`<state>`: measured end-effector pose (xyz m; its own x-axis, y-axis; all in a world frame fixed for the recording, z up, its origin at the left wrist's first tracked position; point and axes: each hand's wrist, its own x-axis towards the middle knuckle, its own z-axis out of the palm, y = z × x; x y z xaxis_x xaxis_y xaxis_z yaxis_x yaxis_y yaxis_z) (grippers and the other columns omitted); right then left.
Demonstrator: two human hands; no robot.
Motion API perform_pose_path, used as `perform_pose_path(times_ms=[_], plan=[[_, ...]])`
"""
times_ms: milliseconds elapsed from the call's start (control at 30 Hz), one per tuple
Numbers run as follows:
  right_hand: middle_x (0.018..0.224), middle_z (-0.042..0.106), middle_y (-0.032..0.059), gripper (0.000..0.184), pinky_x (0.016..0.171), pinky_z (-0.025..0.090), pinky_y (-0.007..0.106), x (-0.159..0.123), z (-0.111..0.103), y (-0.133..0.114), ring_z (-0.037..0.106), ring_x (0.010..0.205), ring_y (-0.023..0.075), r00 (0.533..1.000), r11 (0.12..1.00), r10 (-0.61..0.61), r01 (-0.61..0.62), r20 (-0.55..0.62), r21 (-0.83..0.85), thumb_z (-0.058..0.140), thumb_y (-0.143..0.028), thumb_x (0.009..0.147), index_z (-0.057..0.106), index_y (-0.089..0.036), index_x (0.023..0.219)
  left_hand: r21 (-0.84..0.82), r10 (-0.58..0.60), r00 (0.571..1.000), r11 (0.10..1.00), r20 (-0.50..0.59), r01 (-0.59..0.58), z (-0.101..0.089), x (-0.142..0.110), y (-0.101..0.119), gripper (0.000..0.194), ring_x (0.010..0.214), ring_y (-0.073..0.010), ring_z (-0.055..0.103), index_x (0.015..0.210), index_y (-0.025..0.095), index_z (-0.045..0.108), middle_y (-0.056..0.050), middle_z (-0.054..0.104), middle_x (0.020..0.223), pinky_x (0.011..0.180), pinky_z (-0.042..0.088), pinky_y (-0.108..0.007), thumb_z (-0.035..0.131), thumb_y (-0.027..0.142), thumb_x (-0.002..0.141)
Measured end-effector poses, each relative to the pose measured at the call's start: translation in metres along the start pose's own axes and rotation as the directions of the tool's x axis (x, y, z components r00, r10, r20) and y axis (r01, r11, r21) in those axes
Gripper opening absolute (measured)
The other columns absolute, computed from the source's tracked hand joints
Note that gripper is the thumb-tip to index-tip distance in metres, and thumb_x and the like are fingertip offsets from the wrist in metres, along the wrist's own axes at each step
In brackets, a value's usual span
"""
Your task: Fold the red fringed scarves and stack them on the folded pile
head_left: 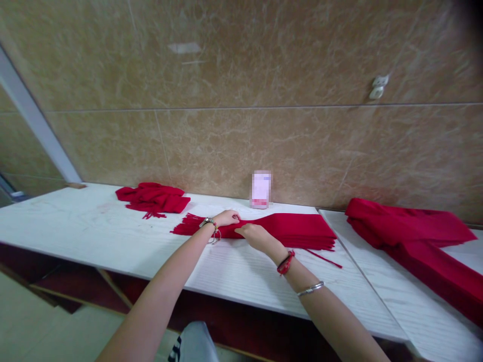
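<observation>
Our left hand [227,218] and right hand [253,235] both touched the folded red scarf [298,229], which lay on the white desk [143,251]. Each grip was narrow, fingers bent at the cloth, though we could not tell whether either one pinched it.

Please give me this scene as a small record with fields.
left hand: at the cloth, fingers curled
right hand: at the cloth, beside the left hand
cloth: red, flat, fringed at left
surface: white table
far left: crumpled red bundle
far right: long red fabric, folded over
behind: upright pixelated object near wall
</observation>
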<state>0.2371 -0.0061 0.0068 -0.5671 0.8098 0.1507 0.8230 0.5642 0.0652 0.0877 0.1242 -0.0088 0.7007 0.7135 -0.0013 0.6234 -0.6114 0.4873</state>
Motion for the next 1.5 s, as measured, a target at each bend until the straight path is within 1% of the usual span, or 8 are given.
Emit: perform_pose_path(times_ms=[167,433,633,833,967,1133,1333,1500], plan=[[0.102,0.063,0.0112,0.033,0.07,0.045,0.027,0.001,0.007,0.004,0.06,0.09,0.0192,0.996,0.999,0.047,-0.047,-0.074,0.006,0.035,-0.007,0.089,0.049,-0.015,0.117,-0.016,-0.017,1.0,1.0,-0.016,0.016,0.002,0.001,0.002,0.027,0.094,-0.0189,0.056,0.111,0.017,0.054,-0.008,0.054,0.113,0.08,0.048,-0.037,0.05,0.031,0.089],[0.099,0.061,0.0124,0.022,0.08,0.042,0.032,0.007,0.01,0.0,0.054,0.097,0.0222,0.99,0.987,-0.013,-0.01,-0.14,-0.162,0.039,-0.012,0.089,0.057,-0.012,0.1,-0.009,-0.033,0.999,0.999,-0.042,0.033,0.005,0.004,0.0,0.018,0.082,-0.0142,0.06,0.09,0.013,0.063,-0.004,0.067,0.088,0.073,0.046,-0.022,0.05,0.016,0.078],[0.096,0.063,0.0109,0.022,0.078,0.043,0.03,0.0,0.008,-0.001,0.057,0.093,0.0208,0.996,0.993,0.015,-0.026,-0.093,-0.114,0.04,-0.011,0.088,0.059,-0.015,0.097,0.051,-0.013,0.997,0.999,-0.082,0.017,0.005,0.002,0.006,0.016,0.082,-0.0147,0.06,0.088,0.013,0.063,-0.004,0.067,0.088,0.075,0.045,-0.022,0.051,0.018,0.077],[0.091,0.066,0.0104,0.032,0.067,0.044,0.026,-0.001,0.006,0.009,0.062,0.084,0.0197,0.988,0.987,0.156,-0.156,-0.018,0.027,0.033,-0.006,0.087,0.047,-0.014,0.114,0.191,0.098,0.975,0.98,-0.2,-0.06,0.007,-0.031,0.019,0.017,0.097,-0.0205,0.053,0.091,0.016,0.062,-0.007,0.059,0.101,0.087,0.039,-0.03,0.058,0.022,0.076],[0.086,0.066,0.0099,0.029,0.066,0.041,0.025,0.002,0.003,0.013,0.062,0.082,0.0189,0.969,0.959,0.249,-0.247,0.004,0.137,0.033,-0.003,0.085,0.045,-0.012,0.11,0.337,0.27,0.96,0.913,-0.074,-0.231,0.007,-0.064,0.023,0.025,0.091,-0.0204,0.055,0.096,0.017,0.06,-0.006,0.059,0.098,0.081,0.042,-0.028,0.06,0.035,0.078],[0.097,0.064,0.0108,0.022,0.07,0.041,0.025,-0.003,0.002,0.011,0.06,0.088,0.0197,0.978,0.963,0.206,-0.199,-0.025,0.184,0.048,-0.017,0.084,0.049,-0.013,0.106,0.472,0.245,0.966,0.863,-0.079,-0.181,0.003,-0.067,0.026,0.019,0.092,-0.0204,0.057,0.097,0.017,0.061,-0.006,0.063,0.099,0.082,0.041,-0.028,0.05,0.018,0.082],[0.101,0.061,0.0124,0.023,0.077,0.041,0.03,0.003,0.011,0.001,0.056,0.094,0.0212,0.973,0.98,0.191,-0.197,-0.126,-0.038,0.04,-0.011,0.087,0.055,-0.012,0.104,0.411,0.208,0.976,0.896,-0.06,-0.166,-0.006,-0.055,0.021,0.023,0.09,-0.0173,0.059,0.096,0.021,0.065,-0.002,0.067,0.096,0.084,0.04,-0.025,0.048,0.015,0.081],[0.095,0.062,0.0128,0.023,0.078,0.039,0.033,0.011,0.017,-0.002,0.054,0.092,0.023,0.977,0.975,0.147,-0.169,-0.153,-0.145,0.039,-0.013,0.089,0.061,-0.013,0.095,0.282,0.183,0.98,0.947,-0.074,-0.155,-0.01,-0.057,0.016,0.025,0.082,-0.0161,0.06,0.088,0.019,0.066,-0.003,0.068,0.09,0.079,0.041,-0.023,0.042,0.026,0.088]])
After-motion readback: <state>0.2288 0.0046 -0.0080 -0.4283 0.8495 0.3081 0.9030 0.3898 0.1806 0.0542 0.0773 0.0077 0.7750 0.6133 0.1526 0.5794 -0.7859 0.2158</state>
